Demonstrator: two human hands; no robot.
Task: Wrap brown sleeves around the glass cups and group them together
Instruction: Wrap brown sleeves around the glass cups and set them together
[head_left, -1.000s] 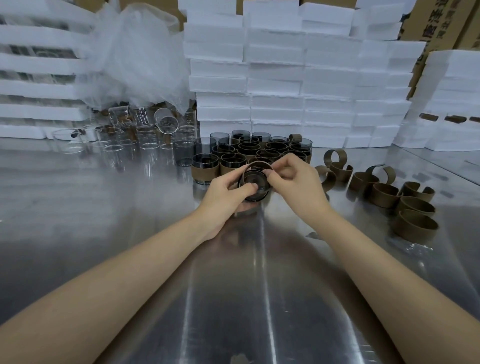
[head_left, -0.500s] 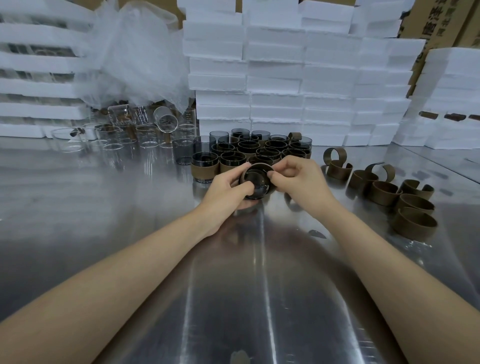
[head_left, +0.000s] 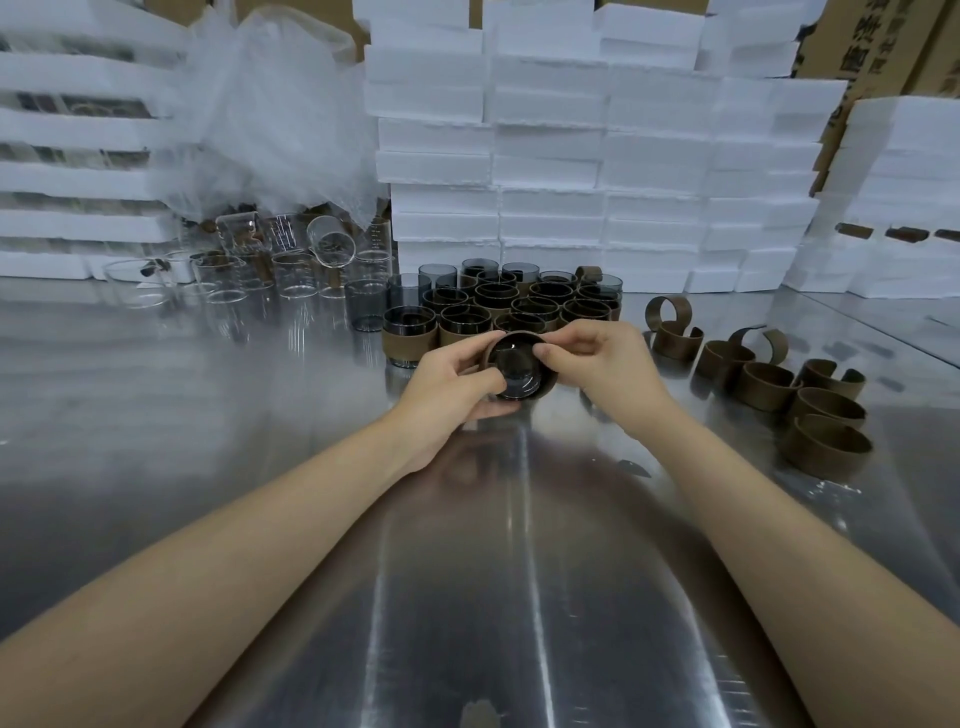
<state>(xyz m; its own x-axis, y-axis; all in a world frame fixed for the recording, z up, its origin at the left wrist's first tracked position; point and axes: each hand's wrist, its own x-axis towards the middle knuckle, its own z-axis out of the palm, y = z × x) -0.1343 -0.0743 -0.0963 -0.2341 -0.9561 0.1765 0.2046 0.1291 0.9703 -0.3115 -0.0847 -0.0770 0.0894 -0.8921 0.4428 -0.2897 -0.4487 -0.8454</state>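
Cup (head_left: 517, 370), tilted toward the camera, sits in both hands above the table (head_left: 208, 426), just in front of the grouped cups (head_left: 519, 306). The left hand (head_left: 447, 387) curls its fingers round the cup's left side and underside. The right hand (head_left: 605, 358) pinches the sleeve (head_left: 549, 387) at its upper right edge. Loose sleeves (head_left: 769, 384) lie to the right.

Both hands — left hand (head_left: 447, 382), right hand (head_left: 605, 358) — grip a sleeved glass cup (head_left: 517, 370) above the metal table (head_left: 260, 441).

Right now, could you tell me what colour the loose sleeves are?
Brown; the loose sleeves show best in the head view.
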